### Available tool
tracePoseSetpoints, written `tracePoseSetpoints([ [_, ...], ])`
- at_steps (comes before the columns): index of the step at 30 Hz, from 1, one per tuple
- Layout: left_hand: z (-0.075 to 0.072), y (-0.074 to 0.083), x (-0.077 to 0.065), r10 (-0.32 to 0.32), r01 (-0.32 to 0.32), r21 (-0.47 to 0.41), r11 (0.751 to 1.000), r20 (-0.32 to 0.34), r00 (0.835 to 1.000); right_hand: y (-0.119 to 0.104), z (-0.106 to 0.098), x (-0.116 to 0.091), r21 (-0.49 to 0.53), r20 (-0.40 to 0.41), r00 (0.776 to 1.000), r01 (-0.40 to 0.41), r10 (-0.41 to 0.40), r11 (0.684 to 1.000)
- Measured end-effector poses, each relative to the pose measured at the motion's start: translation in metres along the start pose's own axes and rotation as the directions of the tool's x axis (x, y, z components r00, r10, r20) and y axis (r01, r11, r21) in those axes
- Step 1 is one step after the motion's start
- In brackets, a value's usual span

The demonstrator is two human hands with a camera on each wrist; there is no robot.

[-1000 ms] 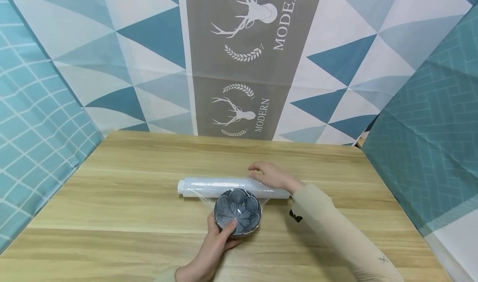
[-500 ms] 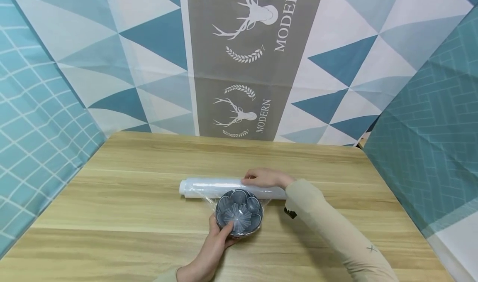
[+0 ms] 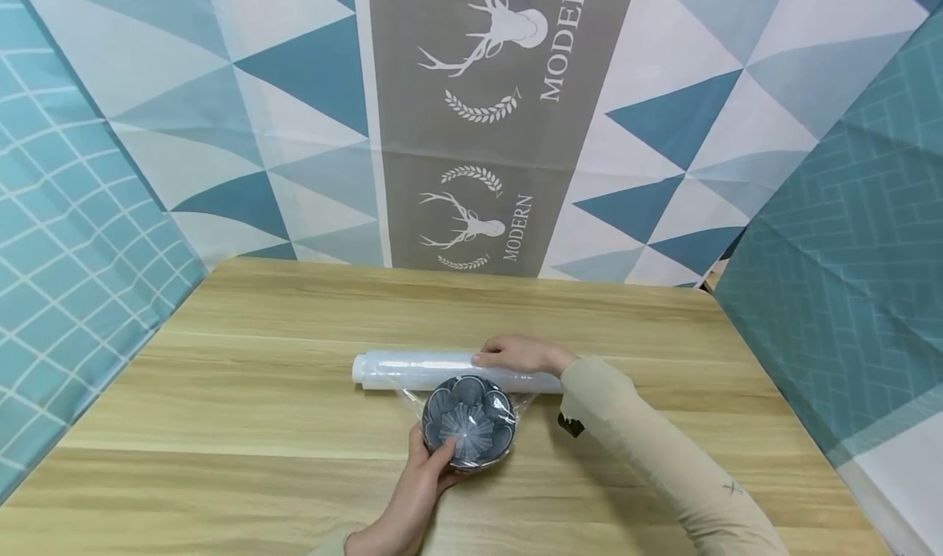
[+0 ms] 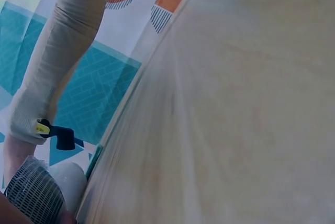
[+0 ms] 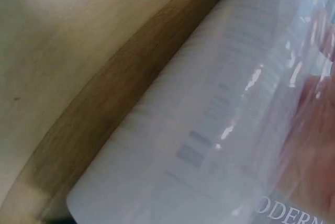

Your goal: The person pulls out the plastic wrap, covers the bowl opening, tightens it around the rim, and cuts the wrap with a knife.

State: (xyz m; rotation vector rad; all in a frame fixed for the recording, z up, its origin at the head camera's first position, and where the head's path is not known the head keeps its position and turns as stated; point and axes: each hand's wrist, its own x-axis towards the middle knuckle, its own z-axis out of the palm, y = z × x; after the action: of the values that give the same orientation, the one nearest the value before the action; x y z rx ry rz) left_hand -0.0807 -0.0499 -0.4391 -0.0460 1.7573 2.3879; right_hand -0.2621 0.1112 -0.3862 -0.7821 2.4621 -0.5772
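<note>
A dark grey bowl (image 3: 479, 437) with a petal pattern inside sits tilted at the table's middle, with clear film over its mouth. My left hand (image 3: 408, 494) grips its near side, thumb over the rim and fingers beneath. Behind the bowl lies a white roll of cling film (image 3: 412, 369), from which film stretches to the bowl. My right hand (image 3: 523, 353) holds the roll from above, right of its middle. The right wrist view shows the roll (image 5: 172, 130) close up, the hand partly behind clear film. In the left wrist view the bowl's crosshatched outside (image 4: 34, 192) shows.
The wood-grain table (image 3: 258, 425) carries the roll. A patterned cloth wall (image 3: 309, 130) rises behind its far edge, with blue tiled sheets (image 3: 74, 212) at the sides. A dark wrist device (image 4: 65, 137) sits at the right cuff.
My right hand has come down from just over the roll and moved slightly left to hold it. The left hand stays on the bowl, its thumb shifted slightly left.
</note>
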Motion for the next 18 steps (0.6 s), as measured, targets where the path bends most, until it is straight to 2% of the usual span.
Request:
tracePoseSetpoints([
  [6,-0.002,0.001,0.001,-0.017,0.017,0.007,1.000,-0.003,1.000,0.001,-0.001,-0.001,0.000,-0.032,0.999,-0.001,0.001,1.000],
  [18,-0.011,0.008,0.009,-0.021,0.021,0.059,0.998,-0.002,1.000,0.001,-0.004,-0.007,0.009,-0.090,0.994,-0.068,0.068,0.998],
])
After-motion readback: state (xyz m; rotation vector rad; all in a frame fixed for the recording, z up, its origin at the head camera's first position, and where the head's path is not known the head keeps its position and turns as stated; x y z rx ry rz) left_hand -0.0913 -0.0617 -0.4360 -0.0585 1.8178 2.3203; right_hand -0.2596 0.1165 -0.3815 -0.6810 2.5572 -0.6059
